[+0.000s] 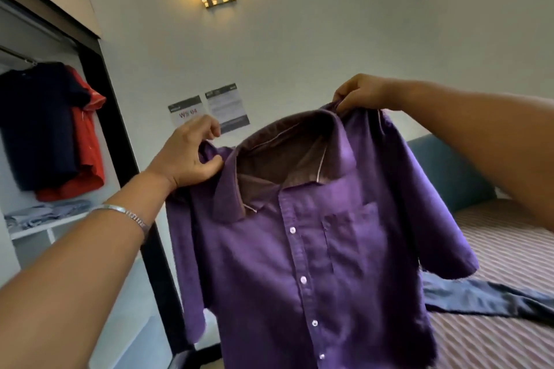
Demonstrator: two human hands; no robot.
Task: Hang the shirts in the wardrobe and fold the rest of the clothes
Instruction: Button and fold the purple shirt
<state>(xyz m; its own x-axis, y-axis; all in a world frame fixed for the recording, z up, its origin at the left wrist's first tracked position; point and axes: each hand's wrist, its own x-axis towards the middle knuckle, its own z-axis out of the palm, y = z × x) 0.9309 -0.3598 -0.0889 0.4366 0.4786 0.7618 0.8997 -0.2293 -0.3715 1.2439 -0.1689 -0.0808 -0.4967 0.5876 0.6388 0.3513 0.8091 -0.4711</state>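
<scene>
Evidently the purple button-up shirt (302,249) is held up in the air by its 2 shoulders so that it hangs flat and faces the camera, front buttoned and collar spread, which would suit slipping a hanger in or checking its lie before hanging. The left hand (189,156) pinches the shoulder seam beside the collar, thumb and curled fingers closed on the cloth; the right hand (359,93) grips the other shoulder from above, fingers bent over the fabric. A silver bracelet (126,214) is worn on the left wrist.

At the left edge of the view the open wardrobe (99,105) is seen, with a navy shirt (39,126) and a red shirt (90,141) already hung on its rail and folded light clothes (45,214) laid on the shelf below. A blue garment (485,299) is left spread on the striped bed (509,249), near its right side.

No hanger can be made out for the purple shirt. The shirt's hem is cut off by the lower edge, its fabric is blurred, and the right fingertips are hidden by the cloth. The 2 wall notices (209,111) cannot be read fully.
</scene>
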